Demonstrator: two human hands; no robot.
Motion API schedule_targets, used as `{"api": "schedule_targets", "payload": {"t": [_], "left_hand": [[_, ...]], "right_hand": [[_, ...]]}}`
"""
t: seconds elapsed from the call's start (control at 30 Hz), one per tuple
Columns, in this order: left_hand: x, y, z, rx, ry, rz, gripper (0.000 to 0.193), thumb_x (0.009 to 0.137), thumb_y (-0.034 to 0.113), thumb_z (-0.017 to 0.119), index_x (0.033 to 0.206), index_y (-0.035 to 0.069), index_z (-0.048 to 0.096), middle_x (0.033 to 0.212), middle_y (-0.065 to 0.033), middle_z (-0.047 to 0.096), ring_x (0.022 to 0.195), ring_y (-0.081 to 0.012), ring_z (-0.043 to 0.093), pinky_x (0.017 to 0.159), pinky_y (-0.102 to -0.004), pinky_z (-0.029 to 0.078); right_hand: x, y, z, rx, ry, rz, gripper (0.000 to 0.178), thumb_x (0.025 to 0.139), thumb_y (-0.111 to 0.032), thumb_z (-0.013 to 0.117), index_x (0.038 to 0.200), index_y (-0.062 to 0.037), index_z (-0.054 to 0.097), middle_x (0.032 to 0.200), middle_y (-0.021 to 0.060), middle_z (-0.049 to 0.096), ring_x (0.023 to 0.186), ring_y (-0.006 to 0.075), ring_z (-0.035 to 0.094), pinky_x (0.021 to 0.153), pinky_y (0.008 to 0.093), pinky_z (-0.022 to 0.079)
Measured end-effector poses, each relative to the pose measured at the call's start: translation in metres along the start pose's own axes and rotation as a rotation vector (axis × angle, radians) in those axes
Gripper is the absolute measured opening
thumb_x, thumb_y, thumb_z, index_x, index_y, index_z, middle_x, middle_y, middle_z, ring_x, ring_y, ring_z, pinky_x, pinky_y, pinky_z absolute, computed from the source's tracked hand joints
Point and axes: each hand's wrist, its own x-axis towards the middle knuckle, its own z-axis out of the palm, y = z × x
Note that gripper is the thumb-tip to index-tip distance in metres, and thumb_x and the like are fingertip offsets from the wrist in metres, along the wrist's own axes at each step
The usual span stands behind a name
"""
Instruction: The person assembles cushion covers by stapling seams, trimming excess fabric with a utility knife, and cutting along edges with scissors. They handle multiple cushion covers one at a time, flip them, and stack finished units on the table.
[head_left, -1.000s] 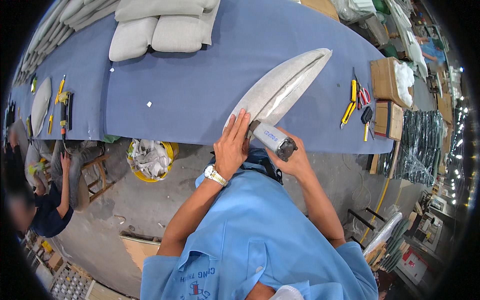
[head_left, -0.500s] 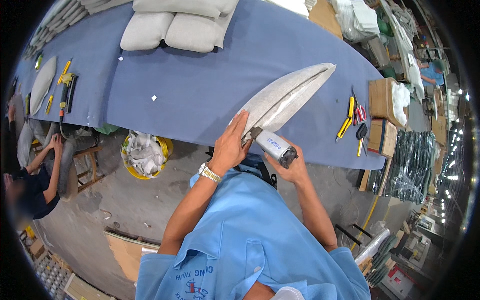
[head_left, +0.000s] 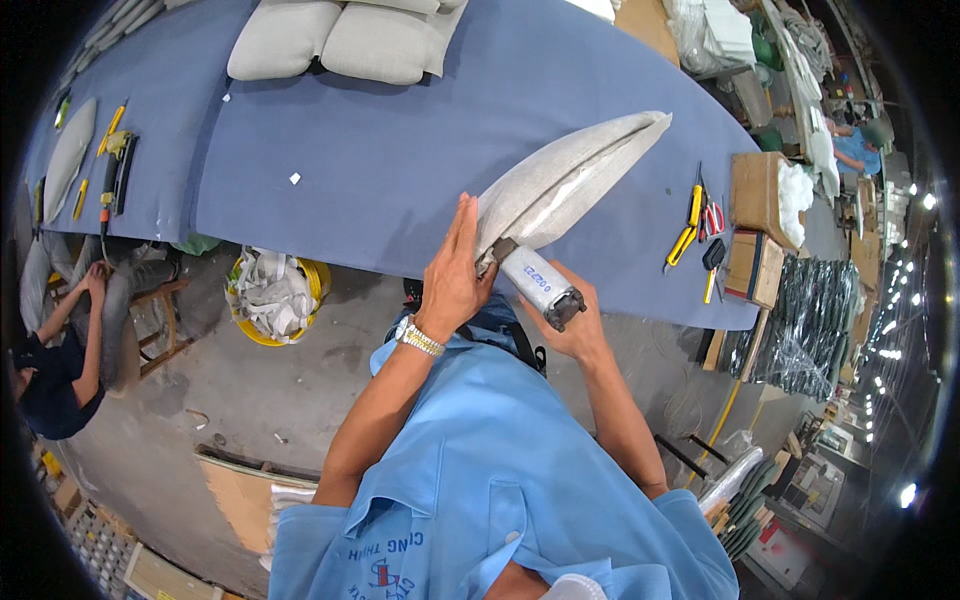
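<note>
A workshop with a grey floor is seen from above, crossed by a long blue-covered table. At the middle of the table's near edge, a grey cushion is laid slantwise, its pointed tip turned toward the right edge and a long opening with white showing inside left along its side. Its near end is met by the left hand, whose fingers are held straight; whether it is pinched there cannot be told. A grey cylindrical tool is grasped in the right hand, its dark nose brought to the same end of the cushion. A metal-banded watch is worn on the left wrist. Toward the right edge, a yellow cutter, red-handled scissors and a black-headed tool with a yellow handle are grouped. Beside that edge, a cardboard box is filled with white stuffing. Grey pillows are piled by the far edge. Below the near edge, at left, pale scraps are held in a yellow tub; farther left, a seated co-worker is seen.
</note>
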Motion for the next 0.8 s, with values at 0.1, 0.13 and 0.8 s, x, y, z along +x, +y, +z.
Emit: {"api": "schedule_targets", "payload": {"t": [0.1, 0.13, 0.8], "left_hand": [[-0.002, -0.003, 0.004, -0.002, -0.030, -0.026, 0.096, 0.079, -0.002, 0.075, 0.161, 0.006, 0.026, 0.165, -0.0211, 0.031, 0.142, -0.0417, 0.044, 0.111, -0.0444, 0.048], [-0.002, -0.003, 0.005, 0.004, -0.030, -0.009, 0.096, 0.079, -0.001, 0.075, 0.161, 0.005, 0.025, 0.164, -0.0211, 0.031, 0.142, -0.0414, 0.044, 0.111, -0.0443, 0.048], [0.002, -0.004, 0.011, 0.060, -0.013, -0.016, 0.075, 0.088, 0.003, 0.066, 0.156, 0.000, 0.035, 0.147, -0.0284, 0.052, 0.133, -0.0461, 0.052, 0.111, -0.0478, 0.043]], "right_hand": [[-0.005, 0.002, -0.004, 0.014, 0.001, -0.024, 0.030, 0.084, -0.010, 0.078, 0.110, 0.0004, 0.067, 0.094, 0.0147, 0.073, 0.085, 0.0251, 0.073, 0.077, 0.0350, 0.056], [-0.005, 0.002, -0.003, 0.013, 0.003, -0.025, 0.029, 0.085, -0.010, 0.078, 0.110, 0.0002, 0.067, 0.094, 0.0145, 0.073, 0.085, 0.0251, 0.073, 0.077, 0.0350, 0.056], [-0.052, 0.028, -0.035, 0.226, 0.099, 0.374, 0.045, 0.080, -0.024, 0.088, 0.116, -0.0038, 0.070, 0.108, 0.0163, 0.073, 0.096, 0.0305, 0.072, 0.086, 0.0396, 0.056]]}}
